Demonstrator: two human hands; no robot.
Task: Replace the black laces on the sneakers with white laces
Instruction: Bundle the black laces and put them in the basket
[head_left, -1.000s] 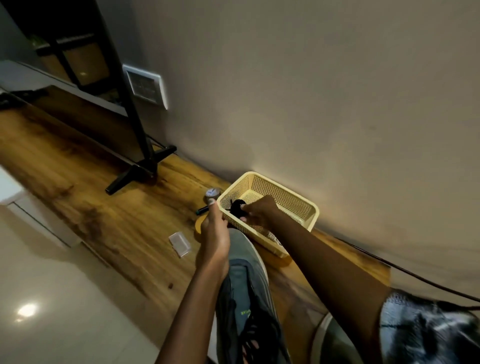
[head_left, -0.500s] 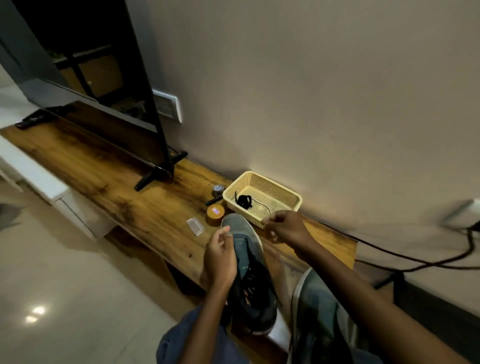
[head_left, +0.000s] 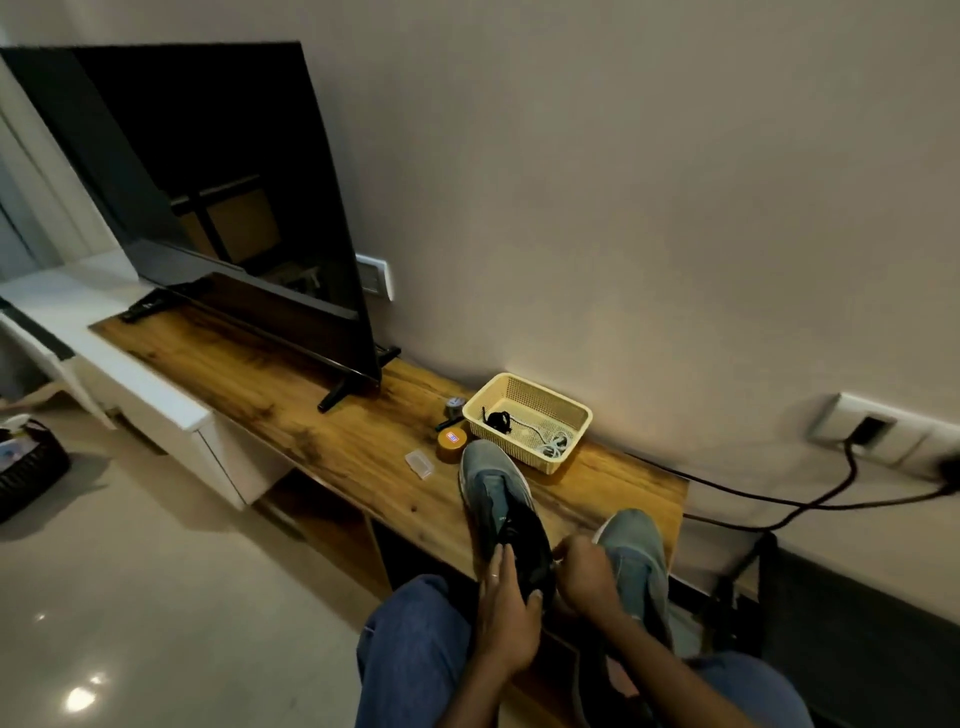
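Sneakers: left sneaker (head_left: 498, 514) on wooden bench (head_left: 291, 415), toe just near basket (head_left: 527, 418); right sneaker (head_left: 636, 551) beside it. I see left hand (head_left: 506, 608) with straight fingers resting against left sneaker's side. Right hand (head_left: 584, 574) curled at its lacing; grip unclear. Black lace (head_left: 498, 420) and white laces (head_left: 555, 446) inside basket.

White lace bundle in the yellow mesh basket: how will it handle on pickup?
Probably floppy: the white lace bundle lies in loose loops, so ends may trail. Likely light for its size. It could snag the yellow mesh basket or drag the black lace lying beside it.
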